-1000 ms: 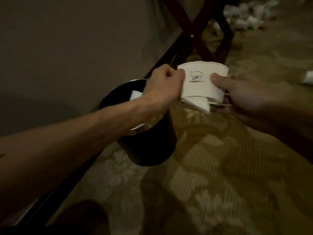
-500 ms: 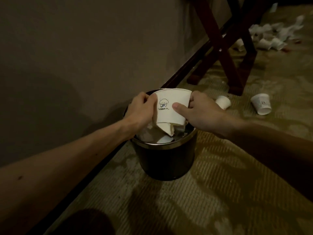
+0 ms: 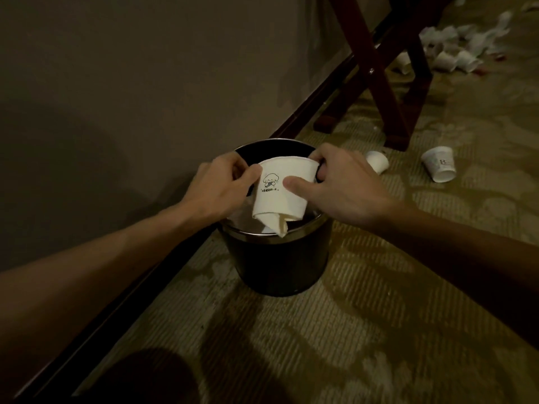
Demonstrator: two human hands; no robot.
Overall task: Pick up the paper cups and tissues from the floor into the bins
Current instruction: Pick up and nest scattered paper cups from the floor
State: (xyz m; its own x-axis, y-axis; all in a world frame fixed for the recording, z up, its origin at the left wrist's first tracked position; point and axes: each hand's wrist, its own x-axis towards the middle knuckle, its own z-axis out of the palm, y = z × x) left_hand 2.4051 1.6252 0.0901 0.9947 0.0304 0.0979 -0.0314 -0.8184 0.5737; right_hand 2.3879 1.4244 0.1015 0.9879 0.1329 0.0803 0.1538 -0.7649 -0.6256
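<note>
While both hands meet over the bin [image 3: 277, 263], they share one cup [image 3: 281, 193] between them, and that double hold looks meant to keep its load together. My left hand [image 3: 224, 188] pinches the cup's left edge between thumb and curled fingers. My right hand [image 3: 341, 185] lays its thumb across the printed front, with the other fingers curled round behind the rim. Neither hand is free or slack: both grip the cup.

Below the thumbs, a folded tissue [image 3: 275, 224] sticks out from the cup's narrow end. Whether it is tucked inside or only trapped underneath, I cannot tell. Carrying the two as one bundle would save a trip, which I take to be the reason for it.

Straight under the hands the bin's mouth stands open, with pale rubbish showing inside, so the bundle hangs where a plain release should drop it in. I judge this the last beat before letting go. The tissue's tip reaches the near rim, so it could catch there or spill over.

Much is left to do. Just beyond the right hand's knuckles, loose cups [image 3: 439, 167] lie on the carpet [image 3: 291, 345]. Farther off past them, behind the stand [image 3: 388, 83], a heap [image 3: 455, 51] of cups and tissues waits. Left of the left hand runs the wall [image 3: 116, 83], with the bin set close against it
</note>
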